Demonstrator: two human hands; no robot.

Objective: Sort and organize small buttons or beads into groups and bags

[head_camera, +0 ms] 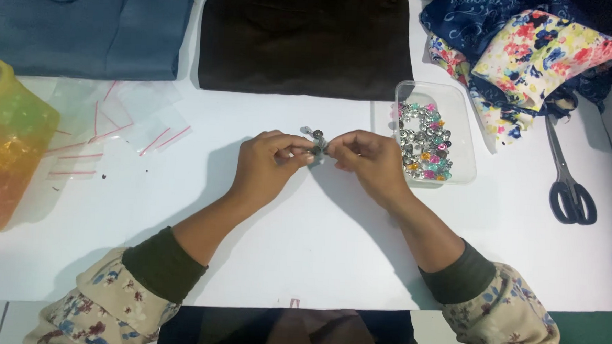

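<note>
Both my left hand (268,165) and right hand (368,161) pinch a tiny bag of studs (316,143) above the table (316,248), beside the tray (459,130); it looks light, crinkly and slippery, best gripped by its edges.

- Table (330,249): white surface.
- Folded trousers (89,21): blue denim.
- Second folded trousers (305,38): dark brown.
- Fabric pile (531,54): navy with pale swirls; cream floral in red, yellow and blue.
- Box (4,145): translucent yellow shading to orange.
- Small bags (108,125): clear, red seal strips.
- Tray (460,103): clear; studs (424,139) silver, pink, teal, gold.
- Scissors (570,183): dark handles, grey blades.
- Sleeves (108,301): beige floral, dark olive cuffs.
</note>
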